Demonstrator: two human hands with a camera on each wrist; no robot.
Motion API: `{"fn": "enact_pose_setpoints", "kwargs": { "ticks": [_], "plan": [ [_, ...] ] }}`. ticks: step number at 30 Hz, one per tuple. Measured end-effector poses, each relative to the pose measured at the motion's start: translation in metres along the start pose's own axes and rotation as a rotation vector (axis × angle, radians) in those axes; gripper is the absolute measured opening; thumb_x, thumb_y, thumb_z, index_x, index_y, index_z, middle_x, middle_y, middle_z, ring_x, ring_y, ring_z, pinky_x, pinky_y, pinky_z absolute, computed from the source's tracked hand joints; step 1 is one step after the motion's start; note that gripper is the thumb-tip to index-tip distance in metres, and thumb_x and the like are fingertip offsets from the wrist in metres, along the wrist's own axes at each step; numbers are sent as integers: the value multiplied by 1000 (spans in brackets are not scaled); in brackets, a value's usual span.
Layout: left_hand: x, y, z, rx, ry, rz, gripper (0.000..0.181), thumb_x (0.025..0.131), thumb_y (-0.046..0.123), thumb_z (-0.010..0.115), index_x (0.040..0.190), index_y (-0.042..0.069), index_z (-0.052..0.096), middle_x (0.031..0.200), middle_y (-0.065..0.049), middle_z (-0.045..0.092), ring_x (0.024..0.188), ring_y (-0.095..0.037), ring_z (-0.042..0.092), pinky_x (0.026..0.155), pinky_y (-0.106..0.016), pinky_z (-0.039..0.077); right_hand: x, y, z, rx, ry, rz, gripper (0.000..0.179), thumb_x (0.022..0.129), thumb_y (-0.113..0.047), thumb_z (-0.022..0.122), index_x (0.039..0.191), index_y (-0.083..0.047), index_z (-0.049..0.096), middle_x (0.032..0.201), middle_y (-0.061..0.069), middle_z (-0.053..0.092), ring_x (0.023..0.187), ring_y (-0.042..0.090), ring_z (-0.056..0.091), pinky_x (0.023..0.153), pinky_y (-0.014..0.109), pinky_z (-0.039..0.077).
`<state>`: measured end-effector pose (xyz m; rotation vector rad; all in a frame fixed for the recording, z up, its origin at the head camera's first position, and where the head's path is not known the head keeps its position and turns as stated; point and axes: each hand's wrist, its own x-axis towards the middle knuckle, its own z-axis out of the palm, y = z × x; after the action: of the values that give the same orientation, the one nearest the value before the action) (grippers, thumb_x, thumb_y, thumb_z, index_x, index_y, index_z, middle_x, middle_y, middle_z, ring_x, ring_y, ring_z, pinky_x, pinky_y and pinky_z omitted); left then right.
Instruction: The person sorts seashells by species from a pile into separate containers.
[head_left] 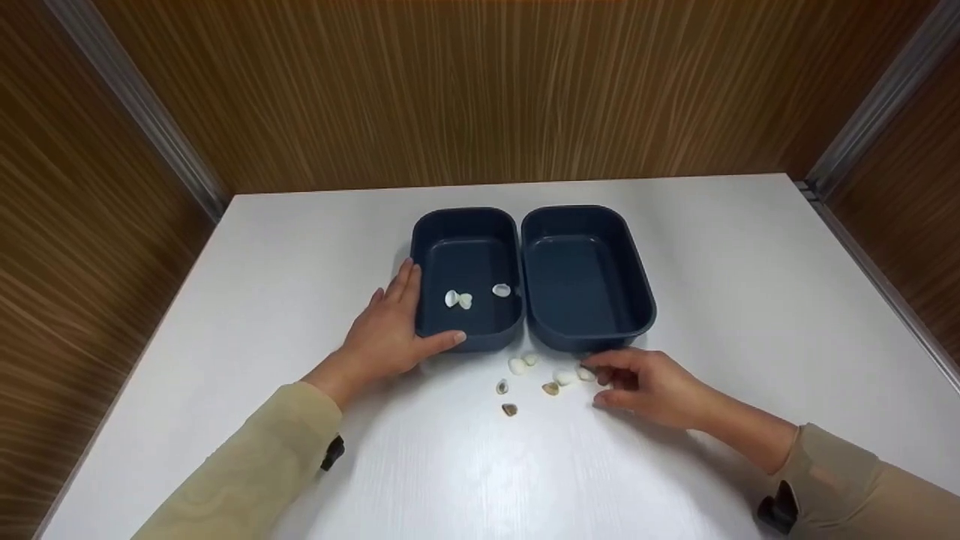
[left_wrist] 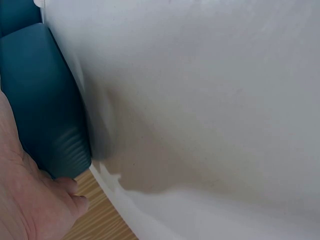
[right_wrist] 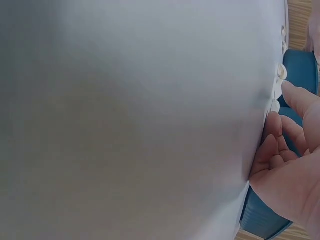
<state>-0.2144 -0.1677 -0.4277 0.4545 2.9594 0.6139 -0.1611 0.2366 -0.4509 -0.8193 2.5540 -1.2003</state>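
My left hand (head_left: 386,330) rests against the left side of a dark blue rectangular container (head_left: 480,342), fingers straight along its wall and thumb across the near rim. Inside this container lie three small whitish shells (head_left: 501,290). My right hand (head_left: 649,386) is low over the table before the second blue container (head_left: 592,342), with its fingers bent and thumb apart. Its index fingertip is at a white shell (head_left: 585,373); whether they touch is unclear. To its left lie more white shells (head_left: 517,365) and several brownish shells (head_left: 551,388).
The two containers stand side by side on a white table (head_left: 337,240). Wood-grain panels (head_left: 480,90) rise behind the table and at both sides, with metal strips (head_left: 142,105) at the corners.
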Motion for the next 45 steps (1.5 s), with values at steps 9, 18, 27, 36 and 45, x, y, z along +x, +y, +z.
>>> {"fn": "enact_pose_setpoints", "kwargs": {
  "ticks": [9,18,27,36,45],
  "plan": [
    [0,1,-1,4,-10,-6,132,86,92,50,170,4,1,178,-10,-5,163,-26,12,130,-52,11,1,0,1,-68,4,-18,40,90,-17,88,126,-5,75,96,-1,65,86,14,57,71,22,48],
    [1,1,-1,2,-5,-6,132,85,92,52,170,3,2,178,-10,-4,163,-27,13,130,-52,11,0,1,3,-95,15,-55,31,90,-13,87,119,-9,77,99,-3,68,88,16,60,75,23,50],
    [0,0,0,9,-15,-7,133,84,94,49,170,3,1,178,-10,-5,163,-27,13,130,-52,11,-1,1,3,-75,11,-19,23,91,-11,85,113,-13,78,104,-4,71,92,17,64,82,24,54],
    [0,-2,1,12,-12,-9,133,85,93,49,170,3,2,178,-10,-4,163,-27,13,130,-52,11,-1,1,5,-83,3,-42,19,92,-7,83,108,-14,77,105,-5,71,95,16,64,85,24,55],
    [-2,0,1,4,-12,-10,131,86,92,51,170,4,2,178,-10,-6,163,-28,10,130,-53,12,-3,4,6,-89,11,-120,20,89,-3,83,104,-15,77,101,-4,68,91,16,62,80,22,53]
  ]
}}
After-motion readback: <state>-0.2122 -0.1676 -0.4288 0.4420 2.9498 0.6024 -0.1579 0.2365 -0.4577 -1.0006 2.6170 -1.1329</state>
